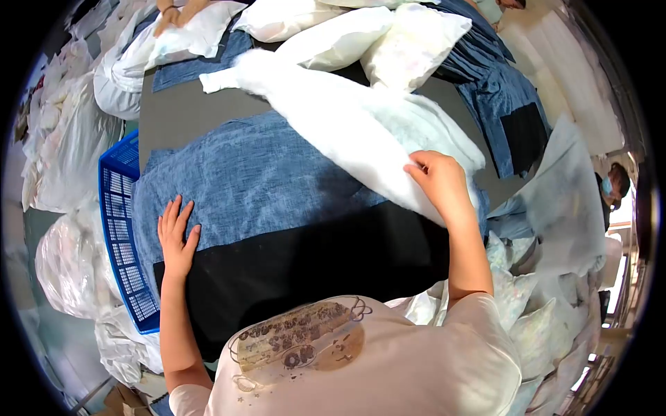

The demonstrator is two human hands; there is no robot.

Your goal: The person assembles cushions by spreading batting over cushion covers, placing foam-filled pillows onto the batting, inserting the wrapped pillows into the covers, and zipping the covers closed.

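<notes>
A wide blue fabric cover (236, 177) with a black panel (312, 260) along its near side lies spread over the table in front of me. My left hand (178, 232) rests flat on the blue cloth at the left, fingers spread. With my right hand (436, 177) I pinch the edge of a long piece of white fluffy batting (333, 128). It runs diagonally from the far left to the right side, partly on top of the blue fabric. The underside of the cover is hidden.
A blue plastic basket (128, 243) stands at the table's left edge. Stuffed white pillows (336, 41) lie at the far side, with more blue-and-black fabric (510, 114) at the right. Plastic-wrapped bundles (69, 260) pile up on the left. Another person's hands (180, 15) work at the upper left.
</notes>
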